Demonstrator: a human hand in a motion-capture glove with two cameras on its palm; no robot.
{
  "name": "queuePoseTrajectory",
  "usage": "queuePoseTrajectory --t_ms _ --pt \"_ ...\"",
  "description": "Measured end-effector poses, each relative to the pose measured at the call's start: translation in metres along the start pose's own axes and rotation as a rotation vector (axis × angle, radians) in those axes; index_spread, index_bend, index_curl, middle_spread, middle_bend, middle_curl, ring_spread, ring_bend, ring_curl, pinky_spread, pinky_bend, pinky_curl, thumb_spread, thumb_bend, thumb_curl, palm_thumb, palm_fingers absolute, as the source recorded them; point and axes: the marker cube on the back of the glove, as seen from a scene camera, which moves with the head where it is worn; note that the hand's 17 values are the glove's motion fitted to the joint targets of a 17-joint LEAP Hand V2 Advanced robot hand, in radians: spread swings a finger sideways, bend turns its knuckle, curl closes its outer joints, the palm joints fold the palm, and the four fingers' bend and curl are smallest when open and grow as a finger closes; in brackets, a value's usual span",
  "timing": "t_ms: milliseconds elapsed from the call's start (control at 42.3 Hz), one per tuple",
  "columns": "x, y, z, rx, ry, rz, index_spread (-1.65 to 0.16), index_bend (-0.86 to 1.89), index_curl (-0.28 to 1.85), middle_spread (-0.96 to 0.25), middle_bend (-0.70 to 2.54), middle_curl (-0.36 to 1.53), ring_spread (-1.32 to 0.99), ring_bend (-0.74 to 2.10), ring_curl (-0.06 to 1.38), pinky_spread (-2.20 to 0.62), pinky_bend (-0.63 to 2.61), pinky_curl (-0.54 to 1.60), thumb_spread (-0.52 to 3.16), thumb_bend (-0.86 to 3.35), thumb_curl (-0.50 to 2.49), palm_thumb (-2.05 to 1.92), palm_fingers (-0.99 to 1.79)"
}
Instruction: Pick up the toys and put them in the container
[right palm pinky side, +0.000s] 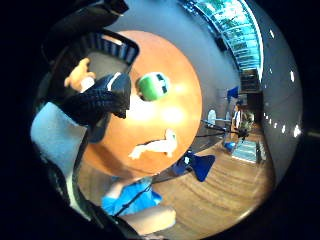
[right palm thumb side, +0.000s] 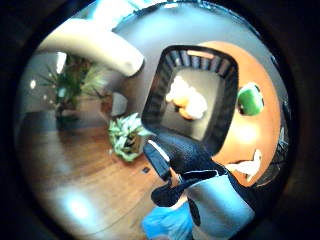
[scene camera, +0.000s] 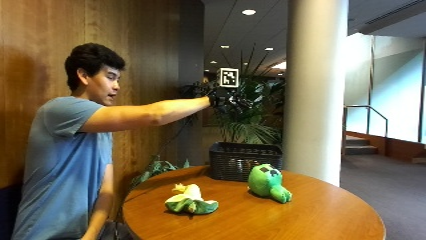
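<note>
Green plush toys – a round pig-like one (scene camera: 268, 183) and a flatter green-and-white one (scene camera: 190, 201) – lie on the round wooden table (scene camera: 319, 215). A pale orange toy (right palm thumb side: 187, 100) sits inside the black woven basket (scene camera: 245, 160). My gloved right hand (scene camera: 227, 99) hangs above it – fingers loosely curled, holding nothing

Basket (scene camera: 245, 161): black, slatted weave. Toy inside it (right palm thumb side: 187, 102): cream and orange. Round toy (scene camera: 267, 183): bright green with black square marks. Flat toy (scene camera: 190, 200): white with green edges and a yellow tip. Table (scene camera: 313, 215): orange-brown wood. Glove (scene camera: 223, 100): black. Shirt (scene camera: 63, 160): blue.
</note>
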Motion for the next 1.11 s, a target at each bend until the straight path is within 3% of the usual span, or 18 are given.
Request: queuePoseTrajectory --t_ms 142,402,497,615,757,875,993,1112 --pt "-0.037 0.007 -0.021 0.018 0.085 0.069 -0.26 0.08 0.10 0.16 0.19 0.47 0.06 0.72 0.37 -0.02 1.58 0.45 1.08 -0.05 0.38 -0.04 -0.12" --pt "0.052 0.085 0.000 0.016 0.127 0.161 -0.26 0.08 0.11 0.16 0.18 0.45 0.09 0.64 0.33 0.01 1.57 0.42 1.08 -0.04 0.33 -0.03 -0.16" --pt "0.091 0.108 0.022 0.045 0.186 0.208 -0.26 0.08 0.12 0.16 0.18 0.44 0.10 0.62 0.33 0.02 1.55 0.41 1.08 -0.04 0.33 -0.03 -0.16" --pt "0.117 0.131 0.053 0.022 0.049 0.229 -0.26 0.10 0.12 0.15 0.20 0.44 0.10 0.65 0.33 0.03 1.51 0.39 1.08 -0.04 0.31 -0.02 -0.09" --pt "0.159 0.160 0.100 -0.032 0.051 0.172 -0.27 0.10 0.13 0.15 0.20 0.44 0.10 0.65 0.32 0.03 1.49 0.38 1.07 -0.04 0.31 -0.02 -0.09" --pt "0.192 0.176 0.143 -0.079 0.107 0.279 -0.27 0.11 0.14 0.14 0.20 0.44 0.10 0.62 0.31 0.04 1.47 0.36 1.07 -0.04 0.30 -0.02 -0.12" --pt "0.209 0.190 0.179 -0.100 0.135 0.177 -0.27 0.11 0.15 0.11 0.17 0.42 0.10 0.56 0.29 0.04 1.47 0.36 1.05 -0.04 0.29 -0.03 -0.15" --pt "0.227 0.194 0.212 -0.131 0.141 0.295 -0.27 0.11 0.16 0.09 0.12 0.39 0.09 0.55 0.29 0.04 1.48 0.36 1.04 -0.04 0.29 -0.03 -0.17"
